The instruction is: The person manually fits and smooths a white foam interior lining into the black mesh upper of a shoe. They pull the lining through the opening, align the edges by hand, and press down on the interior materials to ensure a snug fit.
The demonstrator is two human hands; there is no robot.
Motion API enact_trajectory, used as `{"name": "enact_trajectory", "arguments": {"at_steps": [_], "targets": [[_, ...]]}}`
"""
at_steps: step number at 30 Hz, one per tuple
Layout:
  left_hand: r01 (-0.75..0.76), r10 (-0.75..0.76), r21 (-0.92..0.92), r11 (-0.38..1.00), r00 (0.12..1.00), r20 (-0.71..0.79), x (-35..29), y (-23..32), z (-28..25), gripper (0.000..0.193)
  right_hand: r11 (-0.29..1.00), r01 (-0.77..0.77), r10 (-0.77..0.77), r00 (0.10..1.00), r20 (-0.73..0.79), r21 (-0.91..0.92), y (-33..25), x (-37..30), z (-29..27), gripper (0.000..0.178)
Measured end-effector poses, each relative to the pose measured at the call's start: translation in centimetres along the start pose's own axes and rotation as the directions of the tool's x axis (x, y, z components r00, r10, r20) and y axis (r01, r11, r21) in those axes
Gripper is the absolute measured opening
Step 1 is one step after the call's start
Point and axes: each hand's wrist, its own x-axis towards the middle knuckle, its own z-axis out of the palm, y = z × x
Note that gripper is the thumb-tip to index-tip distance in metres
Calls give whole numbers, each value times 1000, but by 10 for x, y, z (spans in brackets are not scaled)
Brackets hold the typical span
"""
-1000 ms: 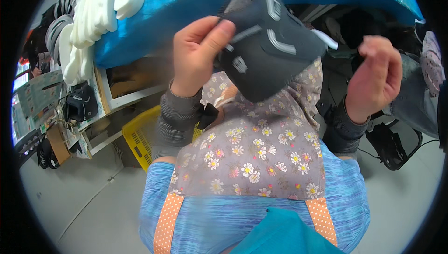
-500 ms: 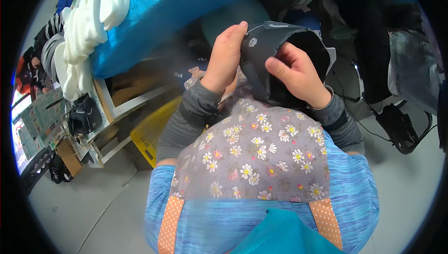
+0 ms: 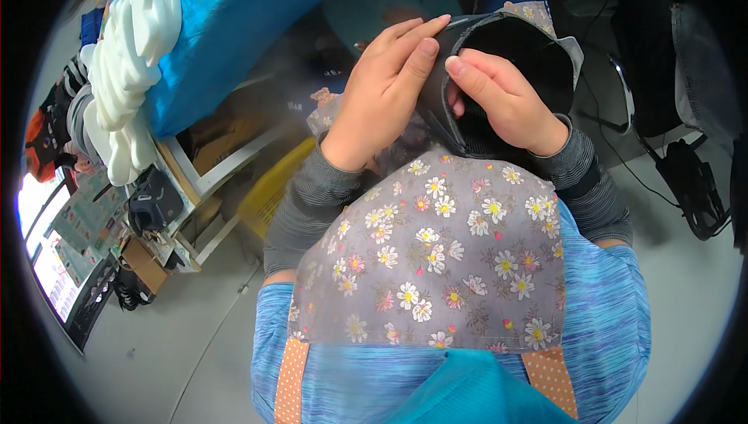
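Note:
Between my hands is a black hollow fabric piece [image 3: 538, 62] with a wide round mouth and a pale flap at its right edge; its exact kind I cannot make out. My left hand [image 3: 382, 89] presses against its outer left side, fingers together and thumb beside the rim. Inside the mouth, my right hand [image 3: 506, 101] pinches the left rim, its thumb on top and the other fingers partly hidden within. The piece is held just beyond my grey flowered apron [image 3: 436, 268].
White foam pieces [image 3: 117, 62] stand stacked on the left, by a blue-covered surface [image 3: 210, 35]. Below are a black item [image 3: 152, 198], a shelf frame [image 3: 226, 175] and a yellow crate [image 3: 273, 194]. On the right lie a cable and a black strapped object [image 3: 689, 182].
The black piece has turned so its mouth faces me more. My left hand has slid over its outer side, covering the small white mark, and my right thumb has come to the rim.

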Motion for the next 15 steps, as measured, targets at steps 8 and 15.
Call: {"name": "enact_trajectory", "arguments": {"at_steps": [8, 15], "targets": [[49, -41, -105, 993, 997, 72, -3, 0, -4, 39, 996, -56, 47, 991, 129, 71, 2, 1, -4, 27], [10, 1, -99, 995, 995, 105, -4, 5, -5, 38, 991, -95, 67, 962, 264, 97, 4, -4, -13, 26]]}}
